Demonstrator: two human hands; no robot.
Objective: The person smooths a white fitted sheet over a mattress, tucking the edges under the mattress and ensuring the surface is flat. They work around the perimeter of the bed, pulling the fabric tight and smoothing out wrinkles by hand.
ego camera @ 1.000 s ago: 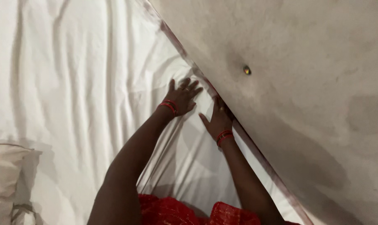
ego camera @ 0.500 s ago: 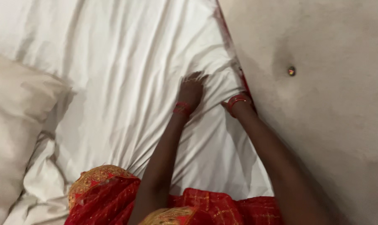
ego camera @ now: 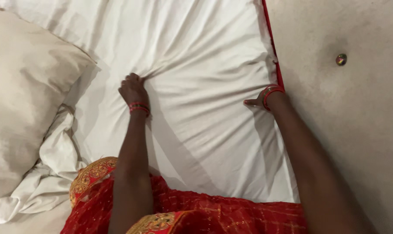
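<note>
A white sheet [ego camera: 205, 52] covers the bed. My left hand [ego camera: 133, 89] rests on it left of centre with its fingers curled into the cloth, and creases fan out from the knuckles. My right hand [ego camera: 258, 102] is at the bed's right edge. Its thumb lies on top of the sheet and its fingers are hidden, wrapped down over the edge beside a red strip [ego camera: 272, 43]. Tight folds run across the sheet between the two hands. Both wrists wear red bangles.
A large cream pillow [ego camera: 23, 86] lies at the left with bunched white cloth [ego camera: 53, 173] below it. A grey surface [ego camera: 357, 130] borders the bed on the right and bears a small round shiny object [ego camera: 341, 59]. My red and gold garment [ego camera: 205, 214] fills the bottom.
The view has swung so the bed edge now runs upright. My hands, close together before, have moved apart: the left onto the sheet's middle, the right staying at the edge.
</note>
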